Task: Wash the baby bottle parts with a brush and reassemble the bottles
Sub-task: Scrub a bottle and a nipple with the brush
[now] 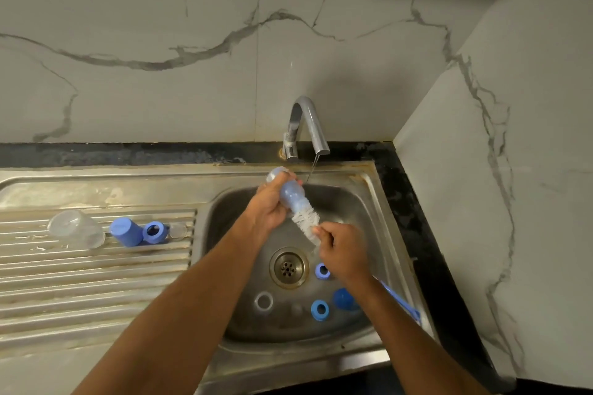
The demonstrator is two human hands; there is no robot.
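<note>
Steel sink [369, 199] under a running tap [308, 125]: your left hand [269, 205] grips the clear, blue-tinted baby bottle [288, 192] over the basin, while your right hand [343, 253] pinches the bottle brush [306, 218], white bristles entering its mouth.

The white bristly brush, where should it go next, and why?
Probably deeper into the clear plastic baby bottle. Much of the white bristly bottle brush shows outside the bottle's mouth, the left hand grips the bottle, and the right hand holds the brush.
</note>
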